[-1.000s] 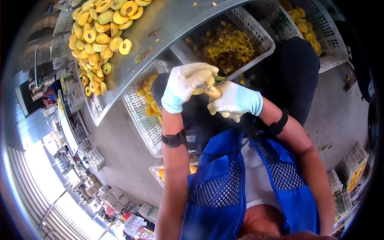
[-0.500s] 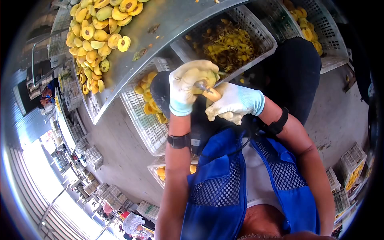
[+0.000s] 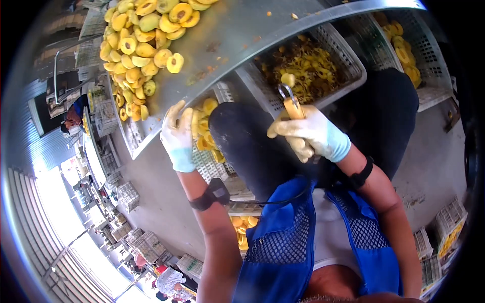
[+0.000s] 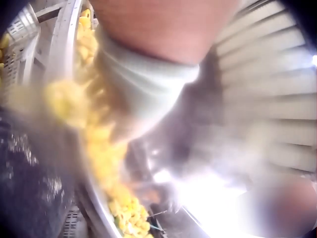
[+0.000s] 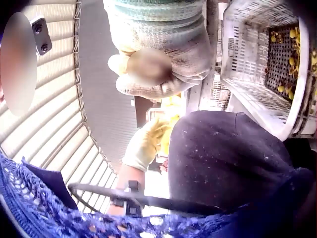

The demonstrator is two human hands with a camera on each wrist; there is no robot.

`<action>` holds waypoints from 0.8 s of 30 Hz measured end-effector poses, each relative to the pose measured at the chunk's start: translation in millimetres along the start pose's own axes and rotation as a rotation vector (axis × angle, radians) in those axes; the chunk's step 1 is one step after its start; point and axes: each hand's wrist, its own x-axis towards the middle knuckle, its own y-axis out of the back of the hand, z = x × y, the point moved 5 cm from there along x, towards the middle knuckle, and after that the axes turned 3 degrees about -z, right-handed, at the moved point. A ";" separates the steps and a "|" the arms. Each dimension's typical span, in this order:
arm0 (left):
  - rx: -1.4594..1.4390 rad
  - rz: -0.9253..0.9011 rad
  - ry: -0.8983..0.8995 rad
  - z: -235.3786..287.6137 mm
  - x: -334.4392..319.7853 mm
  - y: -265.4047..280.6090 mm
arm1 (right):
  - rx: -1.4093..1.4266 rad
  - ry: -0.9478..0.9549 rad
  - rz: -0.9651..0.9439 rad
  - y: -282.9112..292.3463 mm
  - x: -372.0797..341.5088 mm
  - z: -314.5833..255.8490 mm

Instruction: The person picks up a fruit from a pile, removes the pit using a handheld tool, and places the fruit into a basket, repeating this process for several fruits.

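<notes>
In the head view my right hand (image 3: 310,134) grips a pitting tool (image 3: 294,107) by its wooden handle, the metal loop pointing away from me. A small yellow piece (image 3: 288,79) shows right at the loop's tip, over the crate of scraps. My left hand (image 3: 178,132) is out to the left with fingers extended, beside the yellow peach halves (image 3: 207,139) in the crate below the table edge. A blurred yellow fruit piece (image 4: 67,101) appears near that hand in the left wrist view. The right wrist view shows the left hand (image 5: 143,146) from behind, fingers fairly straight.
A metal table (image 3: 227,30) curves across the front, bearing a pile of halved peaches (image 3: 144,50). Under its edge stands a crate (image 3: 361,76) of yellow and brown scraps. Another crate (image 3: 429,55) with fruit is at the right. My knees lie between the crates.
The hands were together, with the left holding a fruit against the tool. Now the left has moved away leftward and its fingers have straightened, while the right keeps the tool, loop turned forward.
</notes>
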 end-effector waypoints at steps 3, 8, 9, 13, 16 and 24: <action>0.065 0.060 0.025 -23.3 39.6 -1.8 | 0.052 -0.071 0.045 2.9 6.0 6.0; 0.170 0.162 0.068 -79.5 143.6 -33.2 | -0.002 -0.103 0.096 4.0 9.0 3.1; 0.107 0.128 0.113 -80.5 157.2 -41.5 | -0.007 -0.116 0.117 4.5 10.0 3.2; -0.184 -0.015 0.268 -76.3 175.3 -64.7 | -0.041 -0.123 0.153 8.6 14.2 4.2; -0.312 -0.074 0.312 -56.3 164.9 -73.5 | -0.100 -0.084 0.160 9.6 18.8 11.0; -0.368 -0.198 -0.003 96.9 39.2 -78.7 | -0.535 0.049 0.369 4.4 9.2 -11.7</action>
